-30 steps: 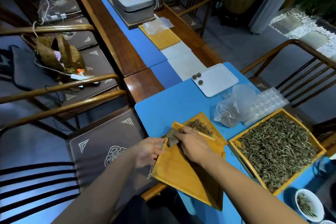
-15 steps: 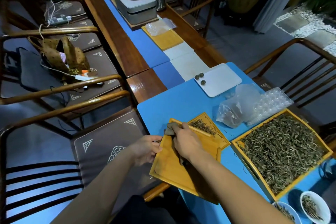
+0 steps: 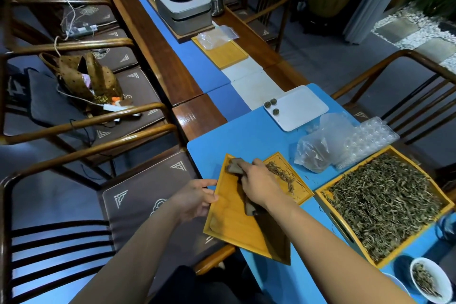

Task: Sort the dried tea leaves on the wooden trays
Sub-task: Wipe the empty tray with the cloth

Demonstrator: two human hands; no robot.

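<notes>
Blue table (image 3: 246, 140), right hand (image 3: 259, 185) fingers gripping grey cloth (image 3: 235, 168) over tilted tray (image 3: 229, 219), left hand (image 3: 195, 200) holding its edge

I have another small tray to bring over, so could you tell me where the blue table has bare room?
Bare blue lies between the white tray, the table's left edge and the empty wooden tray. It is crowded on the right: plastic bags, the clear mould, the full leaf tray and the bowl.

1. No readable text, label, brand or number anywhere in the frame.
2. Only white ornamental corner motifs and a cloud-like emblem on the brown seat cushion (image 3: 148, 195), lower left of centre; decoration, not writing.
</notes>
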